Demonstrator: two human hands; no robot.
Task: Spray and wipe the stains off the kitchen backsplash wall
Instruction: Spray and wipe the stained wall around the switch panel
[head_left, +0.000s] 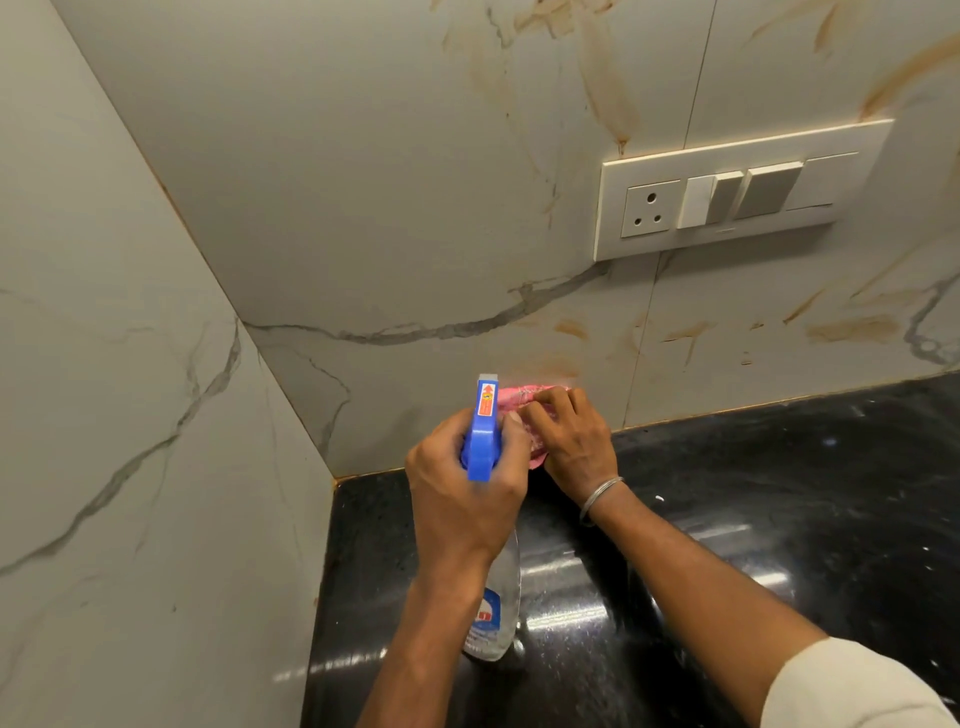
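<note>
Black countertop is meeting the stained backsplash; the left hand is gripping the upright spray bottle, nozzle facing the wall, the right hand clutching a pink cloth.

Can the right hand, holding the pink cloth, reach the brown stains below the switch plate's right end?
Likely yes: the right hand holds the pink cloth against the backsplash, and nothing shows between it and those stains.

Glossy black speckled countertop
</note>
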